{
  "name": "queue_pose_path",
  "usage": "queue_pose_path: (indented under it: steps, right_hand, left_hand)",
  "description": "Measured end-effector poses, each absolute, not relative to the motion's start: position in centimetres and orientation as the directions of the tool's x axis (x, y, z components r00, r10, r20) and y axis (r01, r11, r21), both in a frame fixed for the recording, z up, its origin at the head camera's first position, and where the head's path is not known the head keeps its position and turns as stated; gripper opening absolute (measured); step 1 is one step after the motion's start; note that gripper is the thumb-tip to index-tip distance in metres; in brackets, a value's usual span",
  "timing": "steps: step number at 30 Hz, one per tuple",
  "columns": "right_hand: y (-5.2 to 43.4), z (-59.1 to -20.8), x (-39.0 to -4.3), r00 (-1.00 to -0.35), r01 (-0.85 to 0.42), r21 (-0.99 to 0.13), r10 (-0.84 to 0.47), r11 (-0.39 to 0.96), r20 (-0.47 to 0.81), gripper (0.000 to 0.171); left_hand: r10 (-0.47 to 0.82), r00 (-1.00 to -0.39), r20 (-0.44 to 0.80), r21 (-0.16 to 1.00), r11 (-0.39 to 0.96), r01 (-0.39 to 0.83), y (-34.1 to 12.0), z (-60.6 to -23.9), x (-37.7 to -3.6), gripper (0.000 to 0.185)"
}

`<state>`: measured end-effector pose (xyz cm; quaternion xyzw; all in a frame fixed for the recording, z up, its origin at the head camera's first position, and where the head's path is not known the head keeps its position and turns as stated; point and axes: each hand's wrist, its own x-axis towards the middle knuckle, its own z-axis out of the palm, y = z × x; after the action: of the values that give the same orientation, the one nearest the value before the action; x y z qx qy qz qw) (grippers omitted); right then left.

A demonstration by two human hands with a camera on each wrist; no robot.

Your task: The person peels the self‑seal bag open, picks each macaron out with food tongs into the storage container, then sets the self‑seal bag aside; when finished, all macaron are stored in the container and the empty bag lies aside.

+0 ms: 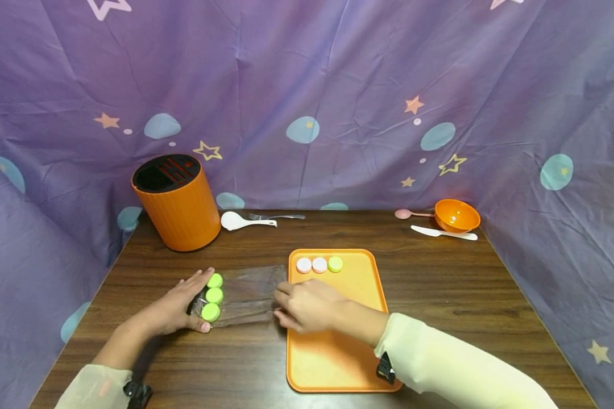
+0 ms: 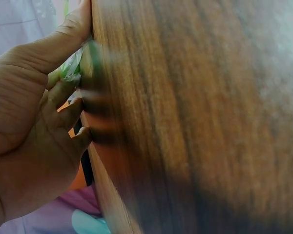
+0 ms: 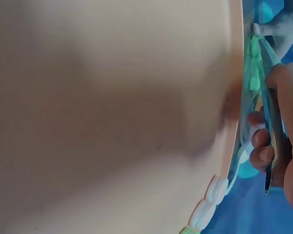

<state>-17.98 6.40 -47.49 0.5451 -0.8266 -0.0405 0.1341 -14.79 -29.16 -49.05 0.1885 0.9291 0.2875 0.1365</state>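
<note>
A clear plastic bag (image 1: 248, 291) lies on the table with three green macaron-like rounds (image 1: 214, 295) in a row at its left end. Around that end my left hand (image 1: 176, 307) holds the bag, thumb on the near side and fingers on the far side. My right hand (image 1: 309, 307) pinches the bag's other end over the left rim of an orange tray (image 1: 337, 366). In the right wrist view, the fingers (image 3: 261, 155) curl around the plastic. Two whitish rounds (image 1: 311, 265) and one green round (image 1: 335, 263) sit along the tray's far edge.
An orange knife block (image 1: 184, 210) stands at the back left, beside a white ladle (image 1: 235, 221) and a fork (image 1: 281, 216). At the back right are an orange bowl (image 1: 456, 215), a pink spoon (image 1: 403, 213) and a white knife (image 1: 442, 233). A purple curtain (image 1: 266, 113) hangs behind.
</note>
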Motion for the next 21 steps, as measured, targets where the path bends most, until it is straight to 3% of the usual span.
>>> queue_pose_path:
  steps: [21]
  right_hand:
    - [5.3,-47.5,-17.1,-0.399,-0.879,0.220,-0.905,0.423,0.147,0.027]
  left_hand:
    - [0.430,-0.892,-0.141,0.559,0.778,0.287,-28.8,-48.7,-14.5,0.128]
